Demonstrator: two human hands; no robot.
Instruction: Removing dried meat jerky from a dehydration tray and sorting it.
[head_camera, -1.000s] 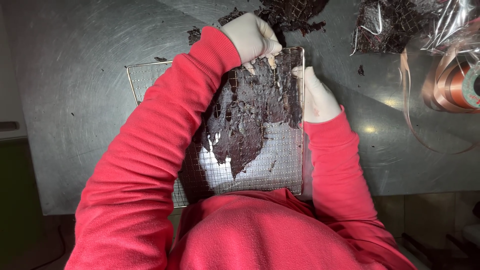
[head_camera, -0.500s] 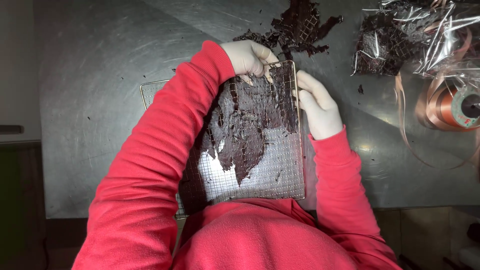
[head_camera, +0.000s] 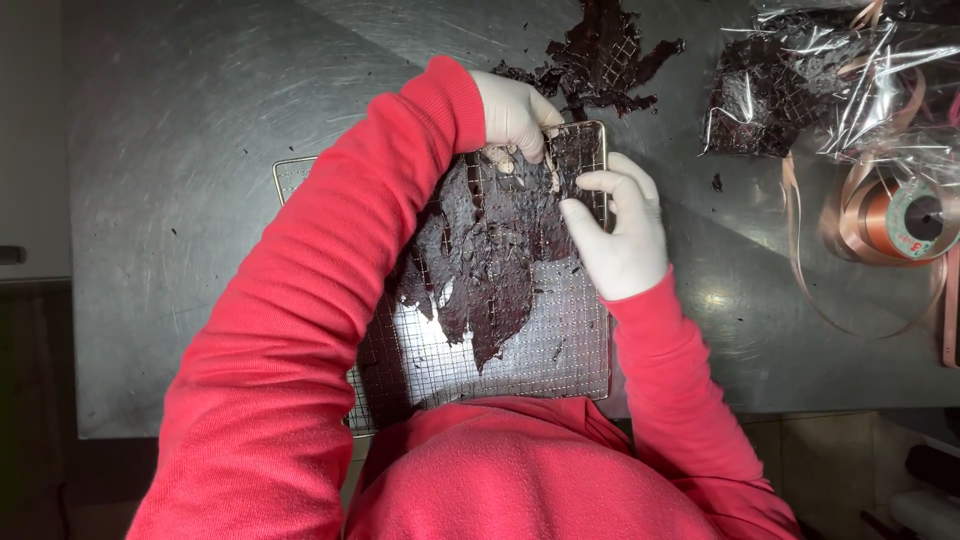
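Head view shows peeling under way: the left hand (head_camera: 515, 112), in a white glove, pinches the dark, sticky sheet (head_camera: 490, 265) at the far edge of the wire rack (head_camera: 560, 350). The right hand (head_camera: 625, 235), fingers curled, grips the rack's far right corner and the sheet there. Next, I'd judge, comes a slow, even pull, since the leathery sheet clings to the mesh. Torn scraps (head_camera: 600, 60) lie near the far edge of the scratched steel table (head_camera: 200, 180).

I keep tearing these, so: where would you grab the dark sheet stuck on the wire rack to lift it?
Probably at the far top edge of the dark sheet, coming from above. There the left hand and right hand already pinch it at the wire rack rim; its lower end narrows to a thin point, likelier to tear.
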